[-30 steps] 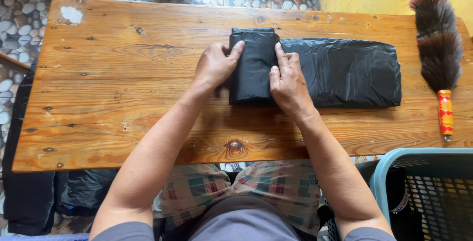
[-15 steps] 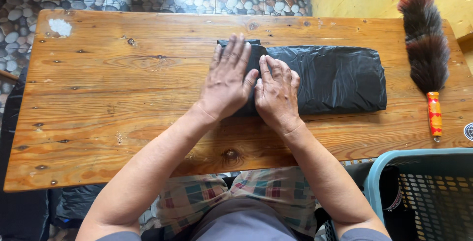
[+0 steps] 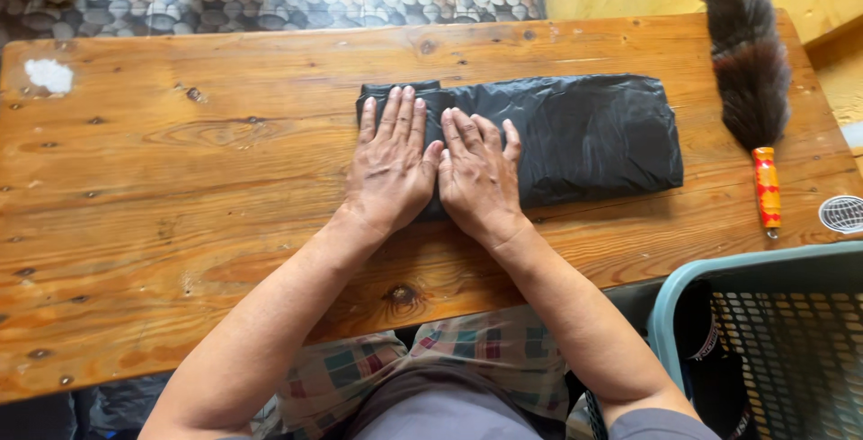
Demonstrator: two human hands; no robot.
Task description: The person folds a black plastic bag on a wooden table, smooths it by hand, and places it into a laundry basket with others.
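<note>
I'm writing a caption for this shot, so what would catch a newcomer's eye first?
Two bare hands, the left hand and right hand, pressed flat side by side on the left end of a folded black plastic bag mid-table. Next, the dark feather duster with an orange handle at the wooden table's right edge.

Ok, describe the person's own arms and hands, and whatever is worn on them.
Both arms are bare from the upper arm down: no long sleeves, gloves or watch. The left hand and right hand show no rings or bracelets that I can make out. At the bottom edge, short grey sleeve ends cover the upper arms. No markings show.
</note>
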